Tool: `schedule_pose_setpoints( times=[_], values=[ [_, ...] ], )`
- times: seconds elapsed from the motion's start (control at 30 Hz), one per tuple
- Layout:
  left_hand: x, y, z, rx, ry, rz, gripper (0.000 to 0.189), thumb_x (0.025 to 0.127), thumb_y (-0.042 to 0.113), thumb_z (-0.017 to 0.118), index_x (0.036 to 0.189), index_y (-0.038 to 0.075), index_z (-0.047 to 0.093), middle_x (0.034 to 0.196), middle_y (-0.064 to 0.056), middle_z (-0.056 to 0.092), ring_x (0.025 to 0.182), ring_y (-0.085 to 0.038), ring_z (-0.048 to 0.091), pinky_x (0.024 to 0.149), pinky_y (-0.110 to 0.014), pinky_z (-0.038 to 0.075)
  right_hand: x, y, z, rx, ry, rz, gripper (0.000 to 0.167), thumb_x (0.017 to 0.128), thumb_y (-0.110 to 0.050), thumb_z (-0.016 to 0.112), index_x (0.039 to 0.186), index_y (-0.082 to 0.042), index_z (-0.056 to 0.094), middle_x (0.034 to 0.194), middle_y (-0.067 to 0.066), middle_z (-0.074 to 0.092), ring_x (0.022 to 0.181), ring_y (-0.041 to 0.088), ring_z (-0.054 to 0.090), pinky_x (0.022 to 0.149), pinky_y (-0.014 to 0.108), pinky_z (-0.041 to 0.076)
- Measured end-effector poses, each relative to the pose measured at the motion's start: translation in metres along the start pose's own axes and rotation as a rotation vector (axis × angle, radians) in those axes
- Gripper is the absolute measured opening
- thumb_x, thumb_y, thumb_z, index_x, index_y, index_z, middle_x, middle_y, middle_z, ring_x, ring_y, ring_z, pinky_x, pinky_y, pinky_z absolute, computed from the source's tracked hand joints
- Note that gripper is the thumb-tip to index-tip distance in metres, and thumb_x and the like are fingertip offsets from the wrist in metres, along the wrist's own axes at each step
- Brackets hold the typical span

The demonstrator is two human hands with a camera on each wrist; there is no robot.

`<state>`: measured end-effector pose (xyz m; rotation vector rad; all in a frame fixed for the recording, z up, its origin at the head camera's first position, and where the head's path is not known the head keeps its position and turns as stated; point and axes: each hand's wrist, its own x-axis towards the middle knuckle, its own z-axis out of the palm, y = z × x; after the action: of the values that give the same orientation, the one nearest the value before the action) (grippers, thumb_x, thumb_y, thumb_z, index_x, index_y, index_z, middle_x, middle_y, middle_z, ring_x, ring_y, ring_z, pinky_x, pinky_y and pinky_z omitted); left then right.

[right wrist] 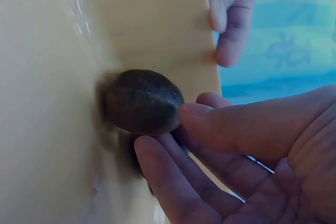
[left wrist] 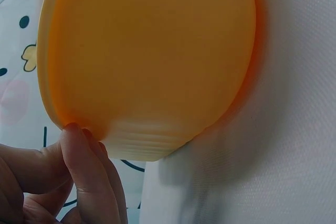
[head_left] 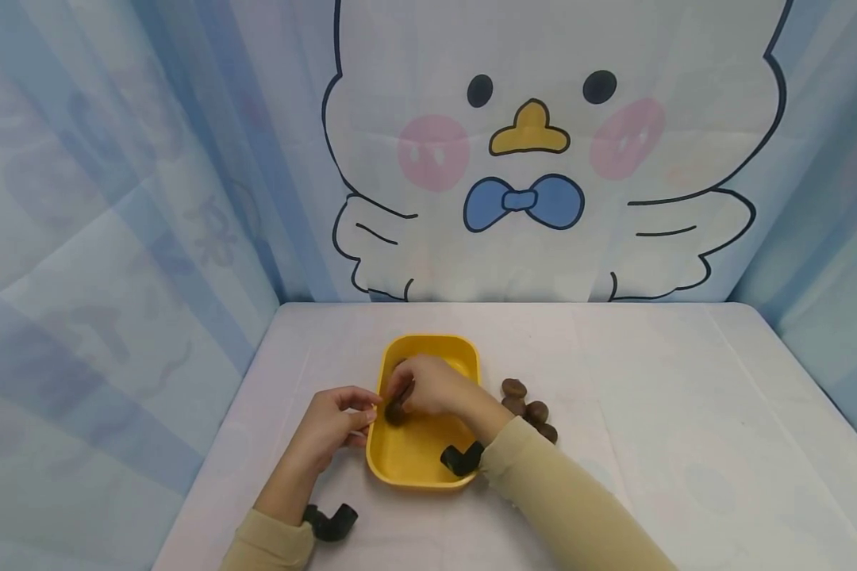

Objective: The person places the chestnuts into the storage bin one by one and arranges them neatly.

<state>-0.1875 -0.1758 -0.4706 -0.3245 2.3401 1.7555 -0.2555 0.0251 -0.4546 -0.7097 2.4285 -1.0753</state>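
Note:
A yellow tray (head_left: 421, 460) with rounded corners stands on the table. My left hand (head_left: 341, 420) holds its left rim between thumb and fingers; in the left wrist view, those fingers (left wrist: 86, 177) meet the tray's edge (left wrist: 149, 66). Inside the tray, my right hand (head_left: 432, 386) pinches a dark brown chestnut (head_left: 394, 412) near the left wall. Close up in the right wrist view, the thumb lies against one end of the chestnut (right wrist: 143, 102) and a fingertip sits below it. Another dark object (right wrist: 137, 156) shows partly behind the fingers, mostly hidden.
Several more chestnuts (head_left: 514, 388) lie in a group on the table right of the tray, partly behind the right forearm. Black curved pieces (head_left: 332, 523) are worn at both wrists. A curtain with a cartoon bird (head_left: 528, 262) hangs behind the white table (head_left: 685, 444).

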Motion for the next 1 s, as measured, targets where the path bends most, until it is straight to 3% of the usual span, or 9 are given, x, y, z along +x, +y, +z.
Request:
schedule_pose_setpoints(
  times=[0.3,0.6,1.0],
  values=[
    [0.0,0.002,0.001,0.016,0.01,-0.018,0.022,0.095,-0.003,0.072,0.114,0.005,0.08,0.1,-0.011,0.068,0.071,-0.021,0.065,0.062,-0.027,0.063,-0.007,0.0,-0.018,0.043,0.024,0.049,0.026,0.09,0.007,0.074,0.11,-0.008,0.081,0.113,0.005,0.079,0.101,0.018,0.069,0.09,0.032,0.063],
    [0.0,0.002,0.001,0.018,0.011,-0.024,0.022,0.096,-0.003,0.072,0.115,0.005,0.079,0.101,-0.012,0.068,0.071,-0.021,0.064,0.063,-0.027,0.063,-0.014,0.004,-0.034,0.065,0.044,0.058,0.026,0.092,0.003,0.074,0.112,-0.011,0.081,0.118,0.006,0.079,0.103,0.018,0.072,0.084,0.03,0.063],
    [-0.001,0.002,0.003,0.022,0.012,-0.034,0.022,0.096,-0.003,0.072,0.115,0.005,0.079,0.1,-0.012,0.066,0.069,-0.021,0.062,0.062,-0.027,0.062,-0.037,0.017,-0.063,0.256,0.081,0.088,0.029,0.095,0.003,0.072,0.119,-0.012,0.079,0.133,0.015,0.075,0.122,0.029,0.073,0.1,0.041,0.064]
  ],
)
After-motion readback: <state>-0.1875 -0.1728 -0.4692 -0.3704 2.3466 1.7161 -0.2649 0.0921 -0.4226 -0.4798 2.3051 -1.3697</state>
